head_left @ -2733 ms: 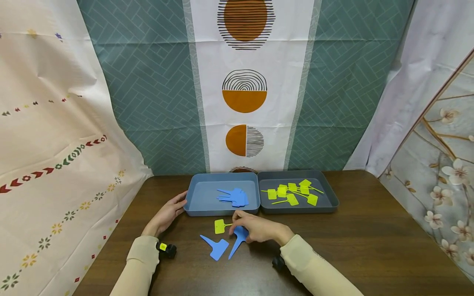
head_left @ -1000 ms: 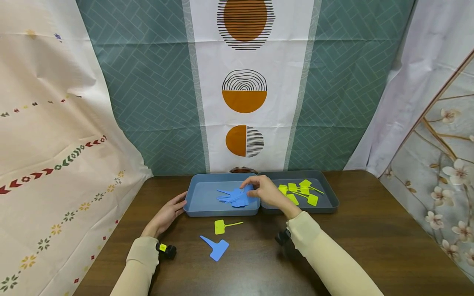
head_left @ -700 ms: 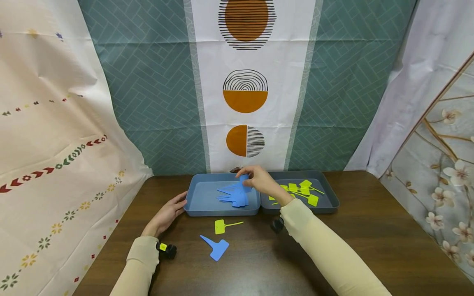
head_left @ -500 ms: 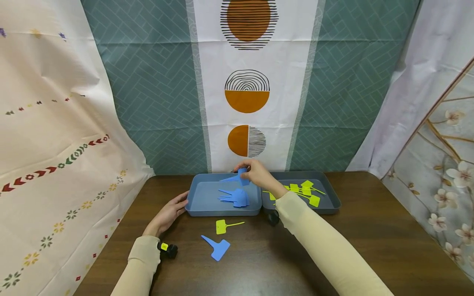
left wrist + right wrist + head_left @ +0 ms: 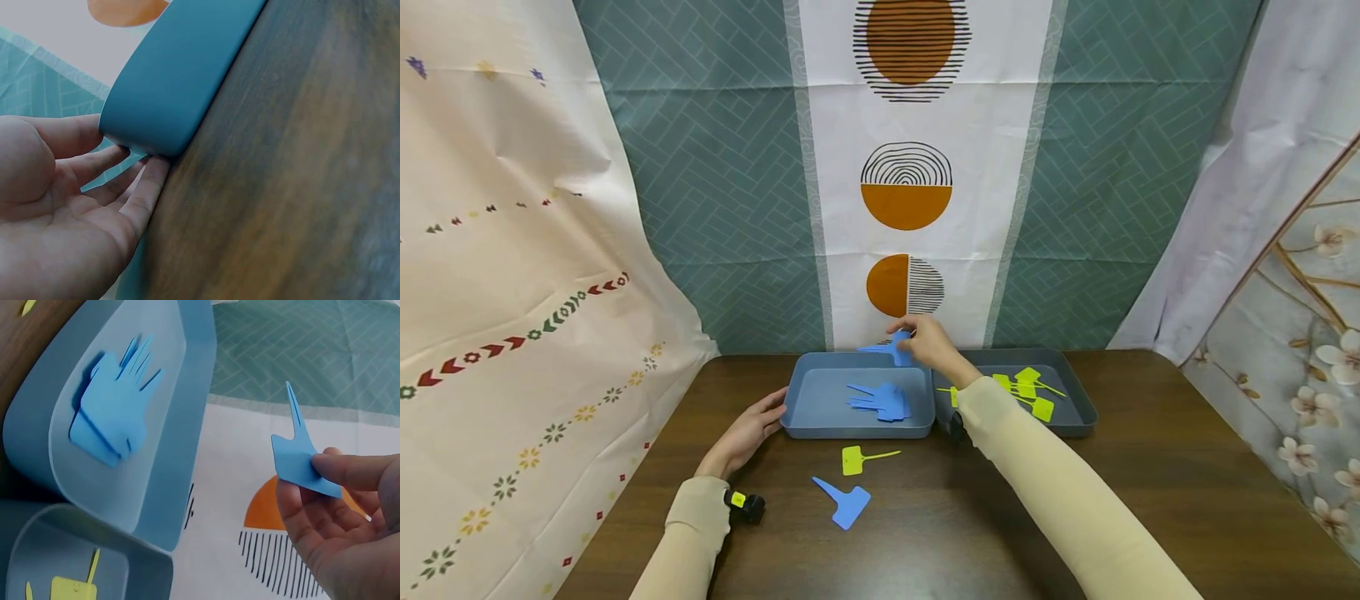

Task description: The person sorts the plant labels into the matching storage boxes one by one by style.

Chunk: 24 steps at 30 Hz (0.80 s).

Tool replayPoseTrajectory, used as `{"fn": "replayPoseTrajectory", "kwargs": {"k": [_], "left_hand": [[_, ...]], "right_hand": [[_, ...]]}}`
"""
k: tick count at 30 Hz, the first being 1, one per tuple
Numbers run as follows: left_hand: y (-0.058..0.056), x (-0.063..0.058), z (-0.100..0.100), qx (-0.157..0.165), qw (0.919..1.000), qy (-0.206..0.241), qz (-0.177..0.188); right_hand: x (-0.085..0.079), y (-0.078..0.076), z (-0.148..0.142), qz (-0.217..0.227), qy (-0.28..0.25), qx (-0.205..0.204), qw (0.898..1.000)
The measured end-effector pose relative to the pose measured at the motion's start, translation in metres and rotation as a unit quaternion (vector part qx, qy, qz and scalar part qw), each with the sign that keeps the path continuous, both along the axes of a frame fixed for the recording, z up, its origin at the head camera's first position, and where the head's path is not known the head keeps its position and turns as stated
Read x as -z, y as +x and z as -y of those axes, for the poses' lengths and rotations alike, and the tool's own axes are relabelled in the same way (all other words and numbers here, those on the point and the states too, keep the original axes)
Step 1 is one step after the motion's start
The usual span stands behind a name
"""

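My right hand (image 5: pixel 931 343) pinches a blue T-shaped plant label (image 5: pixel 292 456) between thumb and fingers, up by the far rim of the blue tray (image 5: pixel 805 400). The label's pointed stem sticks out away from the fingertips. Inside that tray lies a fanned pile of blue labels (image 5: pixel 889 403). My left hand (image 5: pixel 747 435) rests against the tray's left end, and the left wrist view shows its fingers (image 5: pixel 147 181) extended along the corner. On the table in front lie one yellow label (image 5: pixel 852 461) and one blue label (image 5: pixel 850 507).
A dark grey tray (image 5: pixel 1070 417) stands against the blue tray's right side, with several yellow labels (image 5: pixel 1028 379) in it. My right forearm reaches over its near left corner. Curtains (image 5: pixel 722 208) hang behind the wooden table (image 5: pixel 790 567).
My right hand took a blue label from the table, carried it over the blue tray's pile, then moved on to the far rim, still pinching a label. The left hand stayed put.
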<state>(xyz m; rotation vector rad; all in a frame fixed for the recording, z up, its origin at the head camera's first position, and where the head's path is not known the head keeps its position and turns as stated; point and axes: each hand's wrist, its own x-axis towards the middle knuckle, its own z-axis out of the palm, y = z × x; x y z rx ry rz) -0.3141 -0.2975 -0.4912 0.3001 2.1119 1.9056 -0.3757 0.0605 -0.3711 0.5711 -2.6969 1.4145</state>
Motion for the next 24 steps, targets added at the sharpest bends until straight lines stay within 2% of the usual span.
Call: {"fn": "replayPoseTrajectory", "kwargs": {"k": [3,9,24], "left_hand": [[0.000,0.001,0.000,0.000,1.0000,0.000,-0.001],[0.000,0.000,0.000,-0.001,1.0000,-0.009,0.001],[0.001,-0.003,-0.002,-0.004,1.0000,-0.003,0.007]], "right_hand": [[0.002,-0.003,-0.001,0.006,0.000,-0.005,1.000],[0.010,-0.006,-0.003,-0.008,0.036,-0.028,0.999],[0.011,0.006,-0.012,0.008,0.064,-0.071,0.995]]}}
